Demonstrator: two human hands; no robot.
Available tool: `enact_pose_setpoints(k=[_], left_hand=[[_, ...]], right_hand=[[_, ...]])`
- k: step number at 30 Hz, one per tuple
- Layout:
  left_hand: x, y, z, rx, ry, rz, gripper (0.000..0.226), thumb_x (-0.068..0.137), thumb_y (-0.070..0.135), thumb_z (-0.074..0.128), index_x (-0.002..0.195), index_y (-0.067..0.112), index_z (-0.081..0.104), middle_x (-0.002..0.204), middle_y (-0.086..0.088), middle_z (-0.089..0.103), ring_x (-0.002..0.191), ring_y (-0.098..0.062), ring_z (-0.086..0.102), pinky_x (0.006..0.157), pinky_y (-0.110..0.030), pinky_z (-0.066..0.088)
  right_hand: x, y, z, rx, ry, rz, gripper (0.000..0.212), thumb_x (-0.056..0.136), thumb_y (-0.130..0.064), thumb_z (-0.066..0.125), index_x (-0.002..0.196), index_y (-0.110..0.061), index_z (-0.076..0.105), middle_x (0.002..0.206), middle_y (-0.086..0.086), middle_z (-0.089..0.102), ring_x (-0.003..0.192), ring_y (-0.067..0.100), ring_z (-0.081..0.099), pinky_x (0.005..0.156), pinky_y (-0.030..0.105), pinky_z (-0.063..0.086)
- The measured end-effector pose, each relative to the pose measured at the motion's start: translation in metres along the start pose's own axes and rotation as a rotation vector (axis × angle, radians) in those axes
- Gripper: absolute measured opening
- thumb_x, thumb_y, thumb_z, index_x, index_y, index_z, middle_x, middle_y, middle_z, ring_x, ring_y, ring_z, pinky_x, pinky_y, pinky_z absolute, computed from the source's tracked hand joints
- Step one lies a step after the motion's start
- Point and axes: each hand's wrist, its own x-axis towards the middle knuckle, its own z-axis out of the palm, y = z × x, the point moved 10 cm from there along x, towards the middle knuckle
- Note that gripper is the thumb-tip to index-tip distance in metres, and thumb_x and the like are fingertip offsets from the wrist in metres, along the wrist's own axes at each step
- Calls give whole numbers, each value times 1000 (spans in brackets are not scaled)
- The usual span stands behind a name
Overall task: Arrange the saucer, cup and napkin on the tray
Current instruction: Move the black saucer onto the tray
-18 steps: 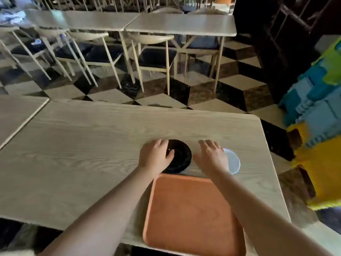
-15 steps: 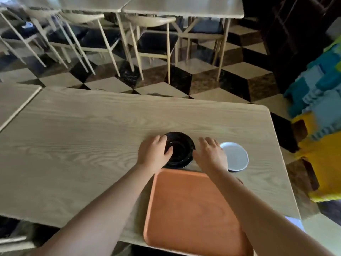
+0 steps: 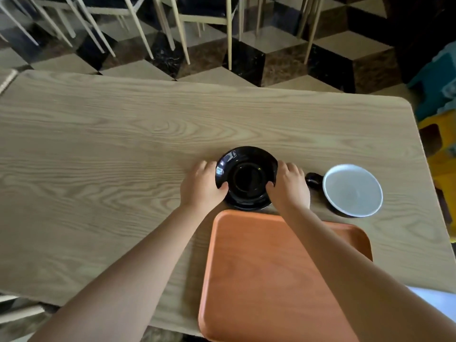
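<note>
A glossy black saucer [image 3: 246, 177] sits on the wooden table just beyond the far edge of the orange tray [image 3: 266, 275]. My left hand [image 3: 201, 188] grips its left rim and my right hand [image 3: 288, 187] grips its right rim, thumbs on top. The saucer's left side looks slightly raised. To the right stands a cup [image 3: 351, 190] with a white inside and a dark handle pointing left. At the lower right edge a pale sheet [image 3: 436, 298], perhaps the napkin, pokes out beyond the table.
The wooden table [image 3: 123, 156] stretches wide to the left. Chairs [image 3: 158, 23] and a chequered floor lie beyond its far edge. Blue and yellow blocks [image 3: 439, 95] stand off the right side.
Both hands have closed in on the saucer, the right one moving left from beside the cup. The camera has tilted down and nearer to the table.
</note>
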Motion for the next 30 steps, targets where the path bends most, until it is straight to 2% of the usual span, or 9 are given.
enact_pose_setpoints(k=[3,6,8,11,15,17,21,26,30], left_hand=[[2,-2,6,-130,-34,-21,26,77,27,67,93,10,56,95,-7,58,88,-29,57,64,-36,45],[3,-5,11,-299,-75,-21,13,75,12,66,84,8,56,87,-10,60,81,-30,58,69,-39,49],[3,-9,12,-482,-118,-53,9,76,-1,57,80,7,58,80,-9,62,71,-30,60,61,-39,54],[-5,-17,11,-743,-221,-185,32,82,-10,48,96,15,63,89,-5,62,63,-21,59,45,-21,53],[-27,-27,-2,-901,-256,-319,40,86,-6,52,122,9,56,103,-5,61,64,-14,64,55,-24,56],[-44,-29,-7,-921,-258,-325,37,86,-6,52,121,6,57,102,-5,63,63,-12,66,58,-27,57],[-86,-30,-7,-861,-270,-307,37,85,-5,56,113,17,63,98,-1,63,67,-16,67,62,-30,59],[-123,-30,2,-760,-309,-296,39,83,-2,62,116,18,63,86,7,61,61,-19,68,55,-21,56],[-132,-29,4,-672,-316,-274,41,82,-2,62,117,20,63,87,2,61,57,-17,69,51,-19,54]], right_hand=[[4,2,1,71,-2,2,31,81,-4,53,112,-3,49,115,16,54,107,33,47,75,36,41],[9,7,0,208,5,29,30,76,3,49,105,-3,55,106,18,59,94,34,53,68,31,36],[8,10,-7,303,12,47,34,74,4,47,104,-6,60,102,15,66,89,33,56,67,28,35],[0,12,-20,443,3,41,39,75,3,50,106,-15,66,92,2,67,77,23,59,62,19,33],[-19,17,-31,575,-28,-19,42,75,3,57,105,-23,68,89,3,69,72,18,63,58,18,41],[-33,26,-28,691,-61,-7,43,75,6,58,106,-22,68,93,9,71,76,20,65,68,20,49],[-72,44,-8,832,-160,13,50,74,7,59,101,-34,68,94,14,70,84,30,68,76,47,58],[-105,56,10,970,-246,56,58,76,18,53,86,-38,66,88,19,65,66,16,64,56,24,57],[-121,58,16,1025,-286,53,56,77,17,52,88,-35,67,82,14,65,71,24,62,57,24,58]])
